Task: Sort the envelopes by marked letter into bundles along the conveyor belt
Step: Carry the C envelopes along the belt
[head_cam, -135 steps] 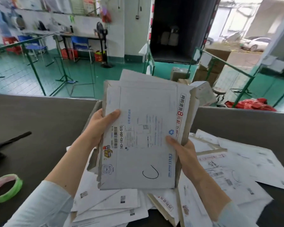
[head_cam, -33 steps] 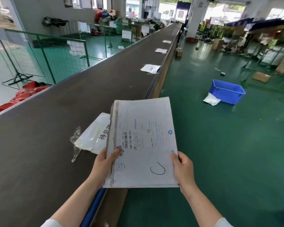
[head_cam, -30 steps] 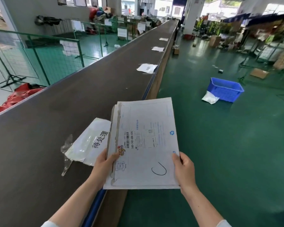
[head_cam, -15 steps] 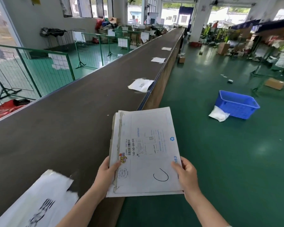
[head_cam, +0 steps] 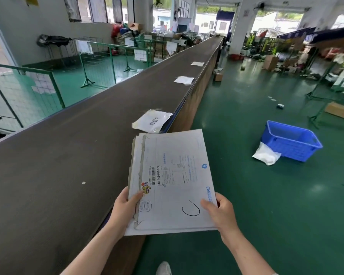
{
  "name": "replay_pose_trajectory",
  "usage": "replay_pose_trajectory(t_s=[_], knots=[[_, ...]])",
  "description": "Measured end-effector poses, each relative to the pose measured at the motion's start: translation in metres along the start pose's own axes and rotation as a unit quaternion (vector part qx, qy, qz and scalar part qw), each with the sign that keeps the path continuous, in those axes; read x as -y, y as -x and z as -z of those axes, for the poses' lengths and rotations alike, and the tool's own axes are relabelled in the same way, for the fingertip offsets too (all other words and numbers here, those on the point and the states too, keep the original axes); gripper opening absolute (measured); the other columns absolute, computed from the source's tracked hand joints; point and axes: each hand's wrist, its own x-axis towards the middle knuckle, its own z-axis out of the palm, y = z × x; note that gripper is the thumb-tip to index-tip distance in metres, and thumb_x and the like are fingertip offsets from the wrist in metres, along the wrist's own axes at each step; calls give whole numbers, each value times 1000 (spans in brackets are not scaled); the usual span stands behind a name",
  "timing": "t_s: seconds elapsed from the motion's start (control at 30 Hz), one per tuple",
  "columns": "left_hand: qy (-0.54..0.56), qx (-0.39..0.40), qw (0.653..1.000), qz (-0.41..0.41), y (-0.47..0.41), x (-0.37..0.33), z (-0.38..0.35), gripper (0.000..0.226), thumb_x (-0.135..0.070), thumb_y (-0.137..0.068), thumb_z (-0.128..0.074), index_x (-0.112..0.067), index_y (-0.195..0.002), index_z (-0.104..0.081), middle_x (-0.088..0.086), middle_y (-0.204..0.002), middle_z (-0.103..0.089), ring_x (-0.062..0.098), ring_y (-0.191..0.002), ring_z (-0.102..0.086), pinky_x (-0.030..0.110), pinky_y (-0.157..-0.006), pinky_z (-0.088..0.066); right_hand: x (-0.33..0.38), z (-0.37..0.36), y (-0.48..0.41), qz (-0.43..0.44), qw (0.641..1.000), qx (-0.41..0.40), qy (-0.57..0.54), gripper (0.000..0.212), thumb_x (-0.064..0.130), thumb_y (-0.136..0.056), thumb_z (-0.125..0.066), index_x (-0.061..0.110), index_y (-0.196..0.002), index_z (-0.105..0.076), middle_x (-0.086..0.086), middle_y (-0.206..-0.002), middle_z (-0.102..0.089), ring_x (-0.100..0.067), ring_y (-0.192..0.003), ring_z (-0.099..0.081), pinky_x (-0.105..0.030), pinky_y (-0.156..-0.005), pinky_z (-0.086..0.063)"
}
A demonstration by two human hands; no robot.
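Observation:
I hold a stack of white cardboard envelopes [head_cam: 173, 175] over the near edge of the dark conveyor belt [head_cam: 68, 165]. The top one bears a handwritten letter C near its lower edge. My left hand [head_cam: 125, 207] grips the stack's left side, thumb on top. On the right side my right hand [head_cam: 220, 213] grips it the same way. A white envelope bundle [head_cam: 152, 121] lies on the belt just beyond the stack. Two more bundles lie farther along, one at mid belt [head_cam: 184, 80] and one far off [head_cam: 197, 63].
A blue plastic crate [head_cam: 290, 139] with a white bag [head_cam: 266, 155] beside it stands on the green floor to the right. Green metal fences [head_cam: 54, 86] line the belt's far side. Cardboard boxes [head_cam: 338, 109] and racks fill the right background. My shoe [head_cam: 163, 268] shows below.
I have walked along the belt with the stack held the same way. The white plastic bag on the belt has passed behind me, and the nearest bundle ahead is much closer.

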Motion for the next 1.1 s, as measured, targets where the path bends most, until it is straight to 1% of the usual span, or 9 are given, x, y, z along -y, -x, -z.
replay_pose_trajectory(t_s=[0.17,0.27,0.4,0.6,0.67,0.8,0.93,1.03,1.1], knots=[[-7,27,1000,-4,-126,-36,-72,27,-21,-93,-61,-19,-120,-56,7,-101,-75,26,-88,-74,49,-82,-58,28,19,-133,10,999,-50,13,11,3,-85,-63,10,-82,-71,-6,-79,-73,-19,-71,-64,-38,-66,-55],[-26,53,998,-6,-194,-59,-112,25,-26,-94,-60,-24,-119,-58,4,-103,-75,24,-89,-73,48,-84,-57,45,34,-207,17,996,-88,11,6,3,-84,-62,3,-83,-67,-13,-77,-69,-18,-68,-57,-35,-61,-48],[-35,110,993,24,-274,-83,-159,26,-19,-96,-56,-27,-121,-55,7,-108,-73,32,-93,-72,51,-86,-56,61,54,-295,19,992,-128,-1,7,3,-83,-60,-2,-81,-63,-1,-67,-61,-16,-64,-50,-31,-58,-42],[-38,151,986,56,-398,-112,-233,29,-16,-96,-52,-20,-124,-56,12,-108,-73,37,-96,-70,49,-84,-54,78,80,-441,25,988,-150,-9,7,1,-83,-58,-1,-79,-63,0,-66,-61,-14,-61,-50,-28,-56,-43],[-22,156,985,69,-444,-123,-265,28,-18,-96,-51,-19,-124,-55,13,-109,-73,37,-96,-69,50,-85,-55,86,89,-500,26,988,-151,-15,8,2,-84,-58,-1,-81,-64,-1,-68,-61,-15,-62,-50,-29,-58,-44],[14,163,980,118,-523,-150,-326,34,-25,-89,-56,-14,-122,-55,14,-107,-73,29,-81,-71,41,-73,-58,107,114,-610,28,990,-135,-26,8,3,-84,-57,-1,-85,-65,-5,-73,-63,-18,-67,-53,-33,-61,-45],[43,171,974,142,-596,-178,-386,48,-25,-78,-60,-12,-124,-55,15,-107,-73,28,-84,-71,41,-74,-57,140,140,-722,33,994,-100,-10,9,4,-84,-57,0,-85,-65,-6,-73,-63,-19,-67,-52,-32,-59,-45],[61,166,969,173,-646,-190,-422,37,-28,-88,-55,-8,-119,-60,14,-102,-74,24,-81,-71,38,-76,-56,157,150,-794,34,996,-86,5,8,5,-85,-57,0,-84,-63,-5,-72,-61,-17,-64,-51,-30,-56,-44],[82,159,966,185,-677,-197,-440,32,-27,-96,-49,-6,-117,-60,14,-99,-74,24,-79,-73,35,-71,-59,168,151,-835,38,996,-76,7,8,4,-85,-57,0,-84,-63,-4,-71,-63,-16,-64,-53,-28,-56,-46]])
